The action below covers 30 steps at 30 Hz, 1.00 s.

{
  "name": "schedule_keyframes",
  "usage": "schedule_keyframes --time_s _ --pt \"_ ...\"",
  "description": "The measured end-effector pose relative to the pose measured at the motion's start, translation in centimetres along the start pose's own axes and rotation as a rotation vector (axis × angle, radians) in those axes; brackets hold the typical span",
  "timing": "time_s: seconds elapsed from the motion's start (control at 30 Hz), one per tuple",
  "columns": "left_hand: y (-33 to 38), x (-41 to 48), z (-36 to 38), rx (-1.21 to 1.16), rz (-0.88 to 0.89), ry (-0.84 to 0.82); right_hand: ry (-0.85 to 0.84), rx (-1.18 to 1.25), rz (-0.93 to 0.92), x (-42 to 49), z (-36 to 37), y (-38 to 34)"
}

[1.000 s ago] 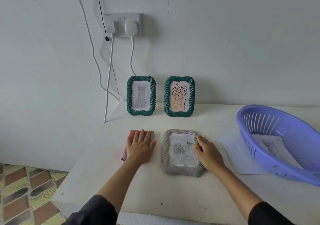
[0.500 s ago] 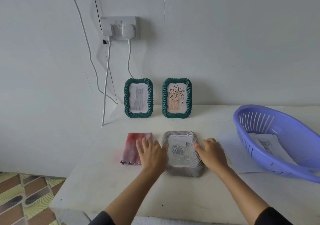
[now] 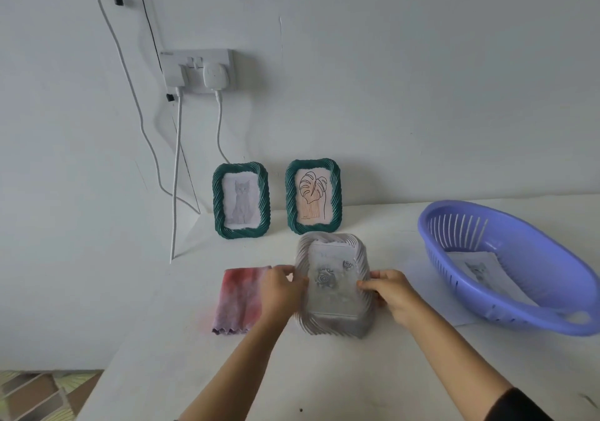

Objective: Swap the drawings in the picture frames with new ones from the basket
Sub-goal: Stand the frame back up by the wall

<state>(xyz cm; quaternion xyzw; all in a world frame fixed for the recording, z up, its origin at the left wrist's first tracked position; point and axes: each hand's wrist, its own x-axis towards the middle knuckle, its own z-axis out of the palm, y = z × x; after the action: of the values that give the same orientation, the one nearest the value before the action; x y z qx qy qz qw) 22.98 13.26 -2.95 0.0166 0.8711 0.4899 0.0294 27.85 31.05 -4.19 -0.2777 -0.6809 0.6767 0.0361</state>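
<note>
A grey ribbed picture frame (image 3: pixel 332 252) with a rose drawing is tilted up off the white table, its far edge raised. My left hand (image 3: pixel 281 291) grips its left side and my right hand (image 3: pixel 391 292) grips its right side. Two green frames stand against the wall behind: one (image 3: pixel 241 199) holds a cat drawing, the other (image 3: pixel 313 196) a leaf drawing. A purple basket (image 3: pixel 506 226) at the right holds a sheet with a cat drawing (image 3: pixel 477 269).
A pink-red cloth (image 3: pixel 238 300) lies on the table to the left of the grey frame. A loose white sheet (image 3: pixel 422 268) lies under the basket's near side. Wall socket (image 3: pixel 198 71) with cables hangs above the left table edge.
My left hand left the cloth and moved right onto the grey frame's left side. The frame, flat before, is now lifted and tilted between both hands.
</note>
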Motion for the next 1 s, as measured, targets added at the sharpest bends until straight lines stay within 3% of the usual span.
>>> schedule_keyframes --time_s 0.1,0.17,0.37,0.6,1.0 --pt "0.9 1.7 -1.0 -0.433 -0.116 -0.177 -0.128 0.164 0.031 0.1 -1.1 -2.0" --pt "2.0 2.5 -1.3 -0.552 -0.130 -0.248 -0.194 0.187 0.012 0.1 -1.5 -3.6" --pt "6.8 5.2 -0.7 -0.612 -0.034 -0.244 -0.220 0.024 -0.099 1.6 -3.6 -10.0" --pt "13.8 9.8 3.9 -0.674 0.074 -0.226 -0.296 -0.060 -0.108 7.0 -9.6 -16.6" --pt "17.6 15.8 13.0 -0.683 0.032 -0.183 -0.382 -0.043 -0.041 18.3 -14.2 -17.3"
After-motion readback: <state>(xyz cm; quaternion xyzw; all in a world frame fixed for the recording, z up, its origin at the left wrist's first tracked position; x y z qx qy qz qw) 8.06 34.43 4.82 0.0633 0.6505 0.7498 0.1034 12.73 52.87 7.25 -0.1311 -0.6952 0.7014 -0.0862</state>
